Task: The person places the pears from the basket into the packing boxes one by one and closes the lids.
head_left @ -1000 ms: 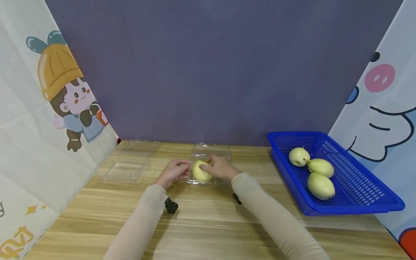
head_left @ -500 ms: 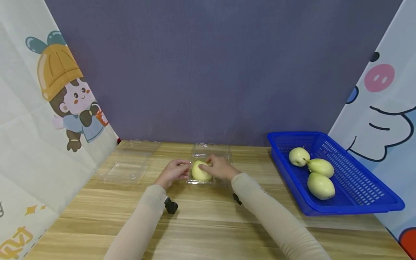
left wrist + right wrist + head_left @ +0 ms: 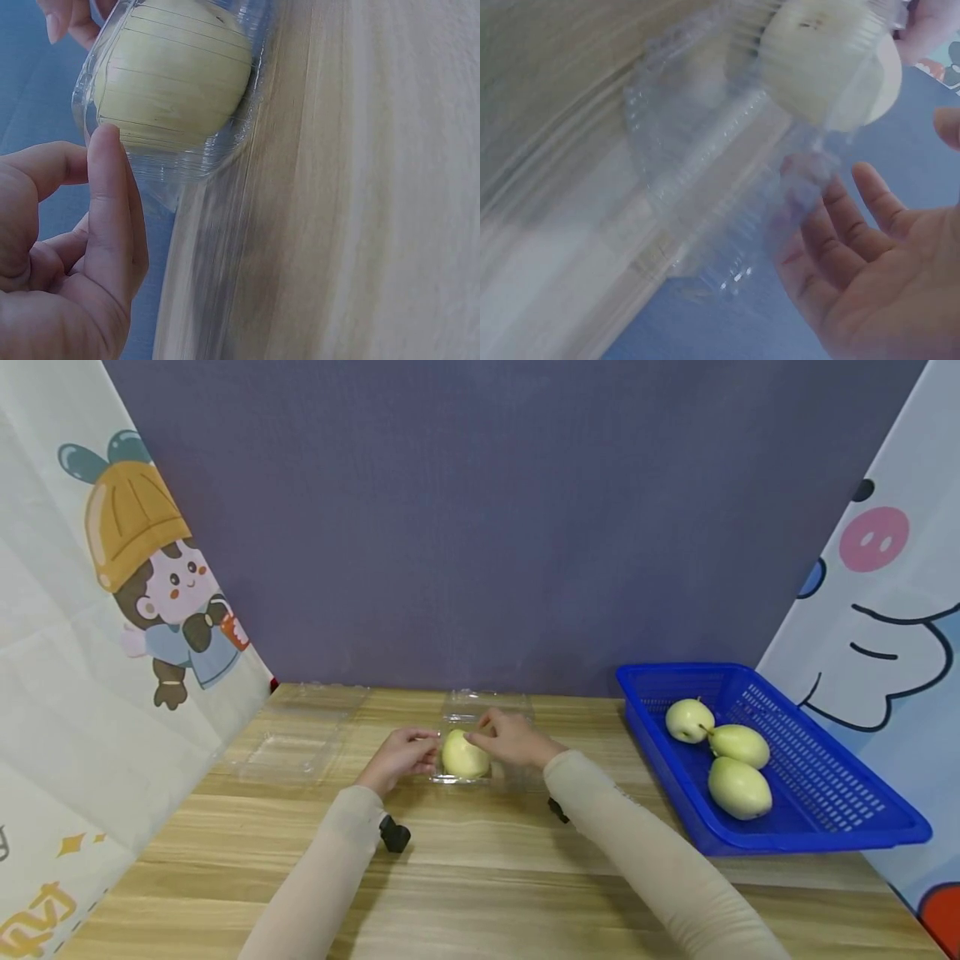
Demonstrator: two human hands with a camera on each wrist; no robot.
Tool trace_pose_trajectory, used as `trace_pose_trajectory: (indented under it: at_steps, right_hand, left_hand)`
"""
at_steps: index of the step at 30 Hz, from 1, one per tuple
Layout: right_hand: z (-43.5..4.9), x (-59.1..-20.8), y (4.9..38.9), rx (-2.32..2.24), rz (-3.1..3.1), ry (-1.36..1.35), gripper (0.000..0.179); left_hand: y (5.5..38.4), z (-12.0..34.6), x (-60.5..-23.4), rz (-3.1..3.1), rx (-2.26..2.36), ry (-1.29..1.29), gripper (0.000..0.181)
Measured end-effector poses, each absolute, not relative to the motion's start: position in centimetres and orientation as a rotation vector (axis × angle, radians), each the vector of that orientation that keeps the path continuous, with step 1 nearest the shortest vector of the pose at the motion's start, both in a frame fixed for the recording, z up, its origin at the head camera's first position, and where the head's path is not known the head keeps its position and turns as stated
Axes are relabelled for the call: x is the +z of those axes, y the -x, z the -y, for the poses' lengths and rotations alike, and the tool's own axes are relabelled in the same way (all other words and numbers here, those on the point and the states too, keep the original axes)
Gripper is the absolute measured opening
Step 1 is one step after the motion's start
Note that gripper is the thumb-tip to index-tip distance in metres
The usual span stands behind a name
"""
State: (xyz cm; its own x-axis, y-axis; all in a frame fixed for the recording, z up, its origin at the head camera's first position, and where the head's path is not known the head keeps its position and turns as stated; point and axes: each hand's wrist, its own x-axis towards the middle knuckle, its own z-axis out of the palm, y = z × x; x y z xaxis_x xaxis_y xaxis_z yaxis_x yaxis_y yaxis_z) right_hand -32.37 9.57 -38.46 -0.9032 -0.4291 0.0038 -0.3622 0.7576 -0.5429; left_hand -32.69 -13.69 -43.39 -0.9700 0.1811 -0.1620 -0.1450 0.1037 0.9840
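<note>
A pale yellow-green pear [image 3: 465,758] sits in a clear plastic clamshell container [image 3: 459,780] with its lid [image 3: 487,704] folded back. My left hand [image 3: 402,757] is at the container's left side. In the left wrist view, its thumb and finger [image 3: 106,180] meet at the rim, pinching it beside the pear [image 3: 176,71]. My right hand [image 3: 512,740] is over the container's right side, thumb close to the top of the pear. The right wrist view shows this hand [image 3: 877,262] with spread, relaxed fingers, some seen through the clear plastic [image 3: 705,142].
Another open clear container [image 3: 281,753] lies on the wooden table [image 3: 465,893] at the left. To the right stands a blue plastic basket [image 3: 817,842] holding three pears [image 3: 740,788]. A grey-blue panel [image 3: 480,527] rises behind the table.
My right hand has loosened from the pear and shifted slightly up and right. The pear moved a little left, then settled upright in the container. My left hand stays at the rim.
</note>
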Motion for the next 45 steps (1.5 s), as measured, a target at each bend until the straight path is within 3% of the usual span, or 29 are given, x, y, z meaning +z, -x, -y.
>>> trace_pose_trajectory:
  at_steps: [8, 15, 40, 45]
  right_hand:
    - [-10.5, -37.1, 31.8, -0.790, -2.873, 0.680, 0.049]
    - [-11.9, -35.8, 31.8, -0.773, -2.867, 0.693, 0.055]
    - [-19.0, -32.2, 31.4, -0.651, -2.932, 0.512, 0.051]
    - [-20.7, -31.5, 31.4, -0.618, -2.954, 0.492, 0.058]
  left_hand:
    - [32.7, 13.6, -43.3, -2.134, 1.955, -0.017, 0.035]
    - [32.7, 13.7, -43.3, -2.127, 1.955, -0.021, 0.035]
    - [32.5, 13.6, -43.3, -2.138, 1.955, -0.024, 0.037]
    - [32.6, 13.7, -43.3, -2.132, 1.963, -0.036, 0.038]
